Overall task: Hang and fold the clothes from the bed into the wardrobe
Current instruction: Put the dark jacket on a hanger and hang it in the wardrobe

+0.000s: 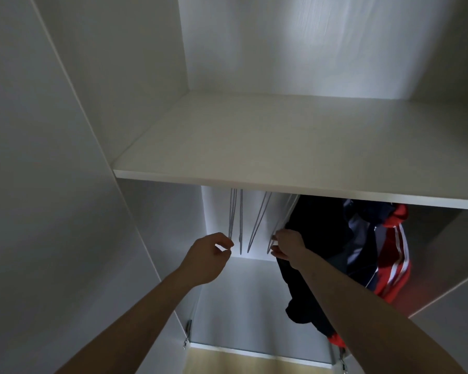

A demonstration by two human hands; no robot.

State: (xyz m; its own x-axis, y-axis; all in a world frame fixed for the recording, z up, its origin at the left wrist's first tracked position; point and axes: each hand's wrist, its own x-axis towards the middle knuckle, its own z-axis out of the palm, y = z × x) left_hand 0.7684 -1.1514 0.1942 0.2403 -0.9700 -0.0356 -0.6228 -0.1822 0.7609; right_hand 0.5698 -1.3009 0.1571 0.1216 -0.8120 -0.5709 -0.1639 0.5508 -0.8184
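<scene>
The left hand (210, 256) reaches into the open white wardrobe (65, 184) with fingers curled and thumb and fingertips pinched near the lower corner of a thin grey wire hanger (231, 217); whether it actually grips the wire is hard to tell. The right hand (288, 245) is closed on the lower end of another grey wire hanger (283, 220), just beside a hanging dark navy garment (322, 238). Between the hands two more bare grey hangers (257, 222) dangle. Their hooks and the rail are hidden behind the front edge of the bare white shelf (281, 147) above. Right of the navy garment hangs a red jacket with white stripes (393, 252), its top cut off by the shelf; its folds merge with the dark fabric, so where one garment ends is unclear. No writing or label can be read. A strip of pale wooden floor (241, 363) shows at the bottom.
</scene>
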